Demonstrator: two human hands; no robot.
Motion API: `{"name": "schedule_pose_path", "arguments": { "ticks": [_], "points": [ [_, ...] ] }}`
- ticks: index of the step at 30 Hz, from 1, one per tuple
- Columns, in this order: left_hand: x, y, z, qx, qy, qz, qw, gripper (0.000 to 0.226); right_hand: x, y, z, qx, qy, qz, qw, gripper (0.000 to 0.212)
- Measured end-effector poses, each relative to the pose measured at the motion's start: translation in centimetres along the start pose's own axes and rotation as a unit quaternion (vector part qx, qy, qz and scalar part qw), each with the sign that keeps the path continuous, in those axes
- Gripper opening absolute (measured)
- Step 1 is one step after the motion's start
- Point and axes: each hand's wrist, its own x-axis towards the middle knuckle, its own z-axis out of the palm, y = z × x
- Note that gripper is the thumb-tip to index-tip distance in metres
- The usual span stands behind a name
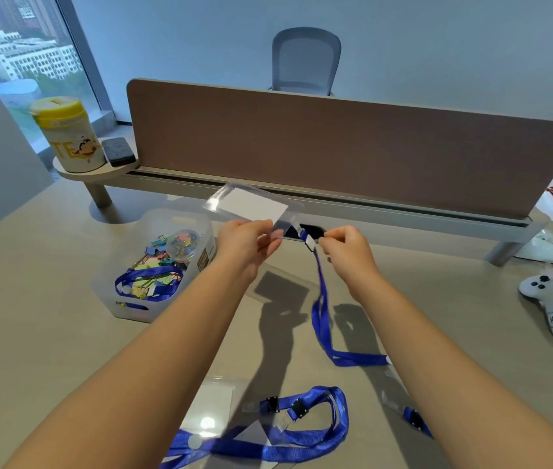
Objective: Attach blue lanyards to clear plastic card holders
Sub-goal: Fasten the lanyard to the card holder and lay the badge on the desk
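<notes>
My left hand [248, 240] pinches a clear plastic card holder [251, 204] with a white card inside, held up above the desk. My right hand [346, 245] pinches the clip end of a blue lanyard [322, 309], right at the holder's corner. The lanyard's strap hangs down and trails onto the desk under my right forearm. Near the front edge lie more blue lanyards [302, 431] tangled with clear card holders [214, 411].
A translucent bin [126, 299] at the left holds binder clips and a blue lanyard. A brown divider panel [336, 143] crosses the back of the desk. A yellow-lidded canister [68, 133] stands on a small shelf. A grey controller [549, 299] lies at the right.
</notes>
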Motion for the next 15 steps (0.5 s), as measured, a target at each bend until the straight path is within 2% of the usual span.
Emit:
{"name": "schedule_pose_path", "arguments": {
  "ticks": [2, 4, 6, 8, 10, 13, 15],
  "points": [
    [0.0, 0.3, 0.8, -0.022, -0.017, 0.019, 0.999, 0.019, 0.1, 1.0, 0.2, 0.058, -0.002, 0.058, 0.997, 0.019],
    [0.1, 0.2, 1.5, -0.029, -0.031, 0.026, 0.999, 0.021, -0.5, 1.8, 0.6, 0.16, -0.071, 0.129, 0.976, 0.026],
    [-0.1, -0.2, 2.2, -0.029, -0.053, 0.013, 0.998, 0.018, -0.9, 2.7, 1.4, 0.274, -0.154, 0.172, 0.934, 0.033],
    [-0.5, -0.5, 2.6, -0.033, -0.071, -0.008, 0.997, 0.015, -0.7, 3.6, 2.4, 0.373, -0.193, 0.193, 0.887, 0.036],
    [-0.6, -0.7, 2.7, -0.05, -0.08, -0.032, 0.995, 0.015, -0.4, 4.0, 3.2, 0.436, -0.195, 0.199, 0.856, 0.034],
    [-0.2, -0.6, 2.3, -0.09, -0.086, -0.068, 0.99, 0.017, 0.4, 4.0, 3.3, 0.51, -0.164, 0.178, 0.825, 0.051],
    [0.5, -0.7, 1.9, -0.109, -0.082, -0.081, 0.987, 0.021, 1.3, 3.9, 2.7, 0.548, -0.126, 0.16, 0.811, 0.053]
  ]
}}
